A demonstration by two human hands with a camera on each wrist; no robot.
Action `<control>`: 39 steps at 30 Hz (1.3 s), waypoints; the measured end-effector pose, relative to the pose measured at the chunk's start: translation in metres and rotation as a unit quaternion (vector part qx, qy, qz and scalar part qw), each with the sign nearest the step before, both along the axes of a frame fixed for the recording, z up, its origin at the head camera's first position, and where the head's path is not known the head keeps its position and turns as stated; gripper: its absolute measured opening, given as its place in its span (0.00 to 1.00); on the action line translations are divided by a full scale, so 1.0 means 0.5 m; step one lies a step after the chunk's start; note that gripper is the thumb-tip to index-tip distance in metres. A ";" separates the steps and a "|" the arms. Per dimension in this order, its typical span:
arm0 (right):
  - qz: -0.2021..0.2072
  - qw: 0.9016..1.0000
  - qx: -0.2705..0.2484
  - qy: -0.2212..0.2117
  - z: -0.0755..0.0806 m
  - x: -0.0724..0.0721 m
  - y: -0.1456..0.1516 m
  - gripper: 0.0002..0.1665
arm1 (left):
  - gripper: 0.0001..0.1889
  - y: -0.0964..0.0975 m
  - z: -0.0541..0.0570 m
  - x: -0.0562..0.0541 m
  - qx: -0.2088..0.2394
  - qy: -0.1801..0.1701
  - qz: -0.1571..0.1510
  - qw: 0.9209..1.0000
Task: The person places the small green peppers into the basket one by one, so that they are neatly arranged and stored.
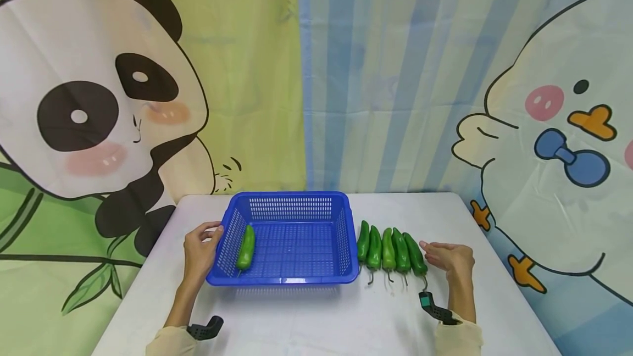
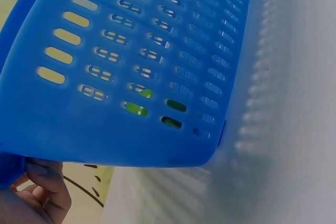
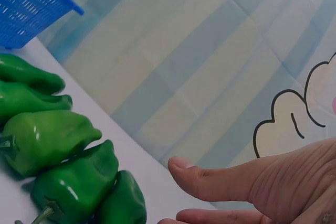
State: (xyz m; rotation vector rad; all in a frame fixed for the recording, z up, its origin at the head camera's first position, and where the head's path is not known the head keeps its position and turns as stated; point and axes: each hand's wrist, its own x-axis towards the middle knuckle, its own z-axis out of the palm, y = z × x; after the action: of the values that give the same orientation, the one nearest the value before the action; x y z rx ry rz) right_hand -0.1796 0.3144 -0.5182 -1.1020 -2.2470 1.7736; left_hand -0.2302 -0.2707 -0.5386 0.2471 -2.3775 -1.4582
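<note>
A blue plastic basket (image 1: 296,276) stands on the white table, with one green chili pepper (image 1: 245,249) lying in its left side. My left hand (image 1: 200,251) holds the basket's left rim; in the left wrist view its curled fingers (image 2: 50,184) show under the rim. Right of the basket lie several green peppers (image 1: 388,249) side by side, stems toward me. Beside the rightmost pepper (image 1: 414,251), my right hand (image 1: 452,257) hovers with fingers extended and nothing in it. The right wrist view shows its thumb (image 3: 210,182) apart from the peppers.
The white table (image 1: 316,323) reaches back to hanging curtains. A panda print (image 1: 99,109) covers the left curtain (image 1: 257,70), and a white bird print (image 1: 559,196) is on the right. Dark wrist devices (image 1: 205,328) sit on both forearms.
</note>
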 end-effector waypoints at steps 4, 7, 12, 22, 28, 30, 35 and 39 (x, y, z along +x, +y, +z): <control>-0.004 1.000 0.010 0.000 -0.013 0.001 -0.006 0.39 | 0.17 0.000 -0.001 -0.001 -0.001 -0.001 0.001 1.000; -0.007 1.000 0.018 0.015 -0.024 -0.001 -0.012 0.37 | 0.17 0.000 -0.001 -0.001 -0.001 0.000 0.002 1.000; -0.014 0.998 0.048 0.030 -0.035 -0.005 -0.023 0.33 | 0.17 0.000 -0.002 -0.002 0.003 0.002 0.001 1.000; 0.001 0.994 0.107 0.003 -0.043 -0.005 -0.037 0.30 | 0.18 0.000 -0.003 -0.001 0.010 0.006 -0.009 1.000; -0.003 0.990 0.143 0.002 -0.054 -0.003 -0.047 0.30 | 0.18 -0.001 -0.003 0.000 0.014 0.009 -0.010 1.000; -0.004 0.989 0.147 0.002 -0.057 -0.002 -0.050 0.30 | 0.17 -0.001 -0.002 0.000 0.014 0.011 -0.007 1.000; -0.011 0.988 0.153 0.001 -0.062 0.000 -0.053 0.29 | 0.16 -0.001 -0.005 -0.004 0.010 0.010 -0.004 1.000; -0.010 0.987 0.162 0.000 -0.065 0.002 -0.053 0.29 | 0.17 0.000 -0.005 -0.003 0.009 0.010 -0.004 1.000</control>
State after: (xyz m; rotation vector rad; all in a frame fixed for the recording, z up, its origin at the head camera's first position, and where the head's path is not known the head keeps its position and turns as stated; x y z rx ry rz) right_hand -0.1784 0.2878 -0.5506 -1.0498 -2.3999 1.3343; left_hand -0.2315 -0.2706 -0.5410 0.2262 -2.3529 -1.4799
